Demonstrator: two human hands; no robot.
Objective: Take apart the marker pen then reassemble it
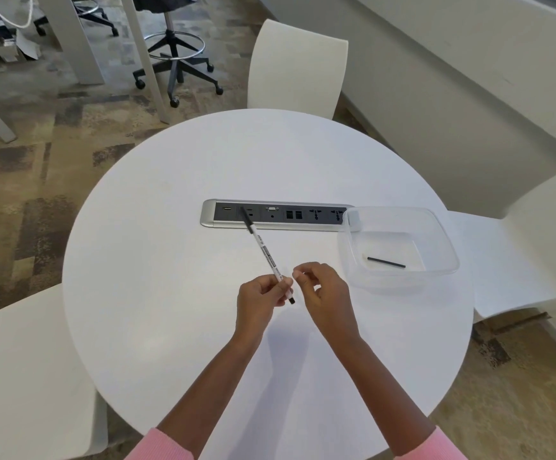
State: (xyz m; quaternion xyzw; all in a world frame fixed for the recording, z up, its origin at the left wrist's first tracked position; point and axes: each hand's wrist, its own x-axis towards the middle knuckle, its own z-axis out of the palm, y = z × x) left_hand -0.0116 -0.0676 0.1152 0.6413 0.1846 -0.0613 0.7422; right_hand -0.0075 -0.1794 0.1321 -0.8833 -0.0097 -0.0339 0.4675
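Pen (pixel 267 257): gripped near its back end in my left hand (pixel 259 302), above the counter (pixel 170 293). Right hand (pixel 319 290): pinched, contents unclear. Black rod (pixel 386 262) in tub (pixel 442 240). I judge disassembly partly done; reassembly pending.

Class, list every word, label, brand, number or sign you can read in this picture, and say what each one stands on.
Nothing can be read with certainty.
Marker pen, held in the left hand: a slanted brand word and dark label bands with small print, all too blurred to read.
Socket panel set in the table: ports only, no legible marking.
Clear container: no text.
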